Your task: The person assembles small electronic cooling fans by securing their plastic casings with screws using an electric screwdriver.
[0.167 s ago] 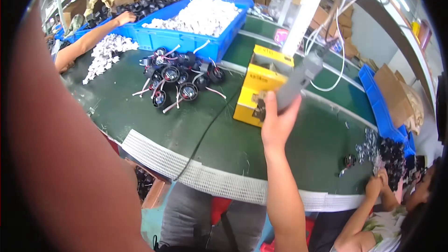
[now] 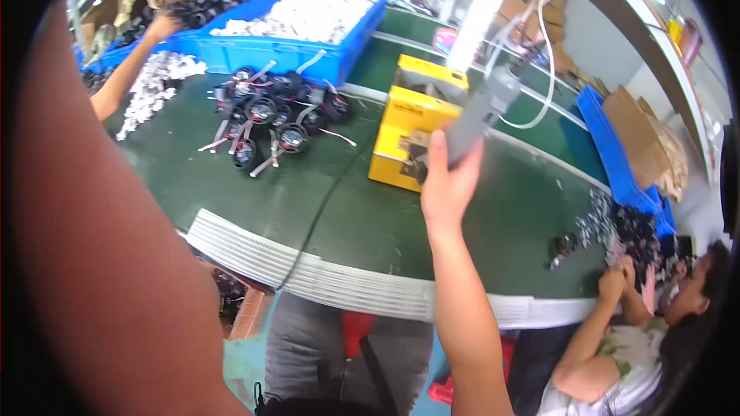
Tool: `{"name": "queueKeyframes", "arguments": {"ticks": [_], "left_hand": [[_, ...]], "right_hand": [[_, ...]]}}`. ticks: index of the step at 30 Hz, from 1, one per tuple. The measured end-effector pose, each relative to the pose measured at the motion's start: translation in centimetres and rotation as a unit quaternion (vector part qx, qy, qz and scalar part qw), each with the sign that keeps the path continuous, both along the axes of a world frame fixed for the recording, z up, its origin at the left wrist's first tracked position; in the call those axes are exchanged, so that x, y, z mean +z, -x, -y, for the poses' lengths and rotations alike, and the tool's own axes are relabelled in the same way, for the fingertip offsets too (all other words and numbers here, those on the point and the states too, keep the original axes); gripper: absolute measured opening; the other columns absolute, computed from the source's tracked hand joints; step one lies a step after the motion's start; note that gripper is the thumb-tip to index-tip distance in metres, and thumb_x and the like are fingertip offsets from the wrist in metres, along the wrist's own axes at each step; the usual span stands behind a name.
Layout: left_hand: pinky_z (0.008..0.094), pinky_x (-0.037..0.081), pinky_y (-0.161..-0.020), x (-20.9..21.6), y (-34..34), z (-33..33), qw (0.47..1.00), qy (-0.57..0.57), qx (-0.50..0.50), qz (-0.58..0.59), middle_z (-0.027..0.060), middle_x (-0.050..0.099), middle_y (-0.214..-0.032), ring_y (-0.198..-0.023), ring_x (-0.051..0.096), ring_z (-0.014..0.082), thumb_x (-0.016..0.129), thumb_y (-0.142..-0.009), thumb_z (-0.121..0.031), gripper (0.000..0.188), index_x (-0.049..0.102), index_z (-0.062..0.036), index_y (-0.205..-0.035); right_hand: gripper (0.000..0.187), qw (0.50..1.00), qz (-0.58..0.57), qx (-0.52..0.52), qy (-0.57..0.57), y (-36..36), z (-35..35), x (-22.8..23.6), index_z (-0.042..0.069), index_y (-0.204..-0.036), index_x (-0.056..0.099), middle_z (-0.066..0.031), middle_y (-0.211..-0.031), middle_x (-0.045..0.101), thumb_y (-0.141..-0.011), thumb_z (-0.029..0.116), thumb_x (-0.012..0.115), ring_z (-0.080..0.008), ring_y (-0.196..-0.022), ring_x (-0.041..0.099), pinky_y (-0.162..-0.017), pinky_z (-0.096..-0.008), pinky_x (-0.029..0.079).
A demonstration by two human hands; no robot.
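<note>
My right hand (image 2: 449,181) is wrapped round a grey electric screwdriver (image 2: 484,112), tilted, with its upper end by hanging cables. Just left of this hand is a yellow box (image 2: 397,127) with an open top; the tool's lower end is hidden by my hand. My left arm (image 2: 108,246) rises large and blurred along the left side, and its hand is out of view. Left of the box lies a cluster of round black parts (image 2: 262,112) with short pale wires.
A blue bin (image 2: 262,54) of small white pieces stands behind the cluster, beside a white heap (image 2: 158,88). A co-worker's hand (image 2: 162,27) is at the far left. Another person (image 2: 617,339) works at the right near dark parts (image 2: 636,231). A black cable (image 2: 316,219) crosses the green table (image 2: 354,239).
The whole view has shifted slightly, so the table appears farther left and up. The far-left co-worker's hand has moved left, toward the black parts. My right hand keeps its grip.
</note>
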State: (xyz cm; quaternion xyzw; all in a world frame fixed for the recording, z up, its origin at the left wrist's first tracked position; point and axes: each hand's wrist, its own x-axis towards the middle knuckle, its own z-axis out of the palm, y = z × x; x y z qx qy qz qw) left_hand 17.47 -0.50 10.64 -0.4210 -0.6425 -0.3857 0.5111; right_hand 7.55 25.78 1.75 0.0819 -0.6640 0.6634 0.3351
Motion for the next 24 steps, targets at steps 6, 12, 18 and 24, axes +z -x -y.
{"name": "queueKeyframes", "arguments": {"ticks": [6, 12, 18, 24], "left_hand": [[0.052, 0.041, -0.104, 0.2, -0.8, -1.7, 0.999, -0.008, -0.044, 0.03, 0.0228, 0.049, -0.136, -0.125, 0.049, 0.0416, 0.067, -0.079, -0.014, 0.058, 0.046, 0.0038, -0.13], [0.0444, 0.046, -0.095, -0.9, 3.8, -5.4, 0.989, 0.064, -0.064, 0.115, 0.0213, 0.059, -0.118, -0.109, 0.058, 0.0365, 0.07, -0.072, -0.008, 0.047, 0.058, -0.0034, -0.117], [0.0334, 0.054, -0.082, -10.4, 6.1, -10.7, 0.726, 0.142, -0.361, 0.567, 0.0098, 0.068, -0.104, -0.096, 0.067, 0.0191, 0.061, -0.095, -0.015, 0.024, 0.064, -0.0037, -0.116], [0.0383, 0.053, -0.095, -12.6, 8.6, -12.1, 0.401, 0.034, -0.555, 0.728, 0.0149, 0.055, -0.128, -0.108, 0.062, 0.0243, 0.034, -0.104, -0.047, 0.06, 0.036, -0.002, -0.142]], "right_hand": [[0.054, 0.988, -0.034, -0.15, -0.015, -0.7, -7.1, 1.6, 0.0, -0.139, 0.041, -0.0159, -0.133, 0.049, -0.095, 0.023, 0.063, -0.0243, -0.125, 0.046, -0.108, -0.0389, 0.035], [0.068, 0.634, 0.273, -0.53, -0.492, -9.0, -29.9, -4.2, 0.01, -0.131, 0.05, -0.022, -0.13, 0.049, -0.075, 0.038, 0.077, -0.0408, -0.121, 0.046, -0.1, -0.0507, 0.041], [0.062, 0.829, 0.175, -0.292, -0.443, -10.4, -22.6, -2.8, 0.0, -0.132, 0.048, -0.0231, -0.113, 0.06, -0.076, 0.01, 0.073, -0.0381, -0.102, 0.061, -0.09, -0.0427, 0.05], [0.071, 0.838, -0.022, 0.092, -0.537, -8.0, -6.3, 2.2, 0.0, -0.131, 0.051, -0.0183, -0.121, 0.061, -0.071, 0.018, 0.083, -0.0349, -0.11, 0.06, -0.096, -0.0437, 0.047]]}}
